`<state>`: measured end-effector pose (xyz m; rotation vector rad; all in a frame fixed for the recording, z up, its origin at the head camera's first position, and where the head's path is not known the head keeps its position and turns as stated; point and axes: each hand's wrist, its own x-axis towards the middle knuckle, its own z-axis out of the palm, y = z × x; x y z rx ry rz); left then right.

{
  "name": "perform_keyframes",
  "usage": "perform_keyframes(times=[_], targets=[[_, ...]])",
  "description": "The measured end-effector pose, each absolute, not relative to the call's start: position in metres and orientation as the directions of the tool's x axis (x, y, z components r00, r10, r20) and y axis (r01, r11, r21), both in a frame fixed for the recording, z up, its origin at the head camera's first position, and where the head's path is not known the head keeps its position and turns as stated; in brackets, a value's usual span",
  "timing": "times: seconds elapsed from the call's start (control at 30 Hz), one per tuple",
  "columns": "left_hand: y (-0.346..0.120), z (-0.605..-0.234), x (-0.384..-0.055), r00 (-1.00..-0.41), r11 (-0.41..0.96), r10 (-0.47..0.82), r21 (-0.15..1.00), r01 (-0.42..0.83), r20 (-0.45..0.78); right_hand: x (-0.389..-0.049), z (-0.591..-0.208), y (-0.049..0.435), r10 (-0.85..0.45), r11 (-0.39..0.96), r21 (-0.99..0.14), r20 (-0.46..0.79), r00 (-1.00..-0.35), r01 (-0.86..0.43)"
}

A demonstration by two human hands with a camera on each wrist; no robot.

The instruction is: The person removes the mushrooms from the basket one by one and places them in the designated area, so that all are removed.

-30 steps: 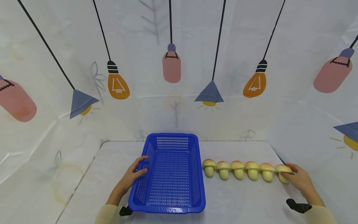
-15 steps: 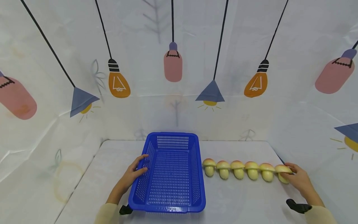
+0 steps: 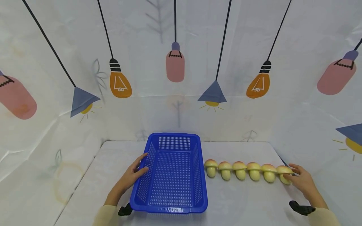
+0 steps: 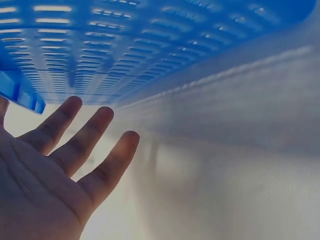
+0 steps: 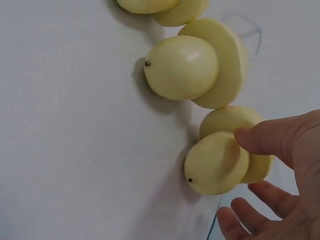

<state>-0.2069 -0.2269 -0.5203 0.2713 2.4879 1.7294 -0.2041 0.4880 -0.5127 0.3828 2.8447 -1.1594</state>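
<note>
Beside the left wall of a blue plastic basket (image 3: 204,188), my left hand (image 3: 131,174) has its fingers spread and fairly straight. In the left wrist view, several fingertips stay clear of the basket's slotted side (image 4: 115,45); whether the thumb touches the rim cannot be told. Several yellow-green model mushrooms (image 3: 254,172) with reddish cap tops lie in a row right of the basket. At the row's right end, my right hand (image 3: 304,182) reaches to the last mushroom (image 5: 215,167). Its thumb lies against that mushroom, while the other fingers extend loosely beyond it.
A white table (image 3: 234,204) bears the basket and mushrooms. White cloth walls (image 3: 181,119) printed with hanging lamps rise behind and on both sides. Black straps (image 3: 302,208) show at the wrists.
My left hand has drawn slightly left, off the basket's inner side. The view has shifted a little. The basket and the mushroom row keep their arrangement.
</note>
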Motion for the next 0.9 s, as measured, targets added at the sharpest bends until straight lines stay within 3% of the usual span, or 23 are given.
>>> perform_keyframes(times=[0.43, 0.73, 0.9], targets=[[-0.24, -0.513, -0.203, -0.986, 0.531, 0.162, 0.839, 0.123, 0.043, -0.193, -0.511, 0.474, 0.245, 0.75, -0.618, -0.071, -0.967, 0.236], [-0.255, -0.515, -0.197, -0.987, 0.677, 0.157, 0.724, 0.133, 0.035, -0.185, -0.507, 0.457, 0.184, 0.889, -0.448, 0.15, -0.971, 0.099], [-0.261, -0.512, -0.193, -0.989, 0.742, 0.15, 0.659, 0.122, 0.013, -0.186, -0.499, 0.446, 0.172, 0.91, -0.407, 0.205, -0.963, 0.076]])
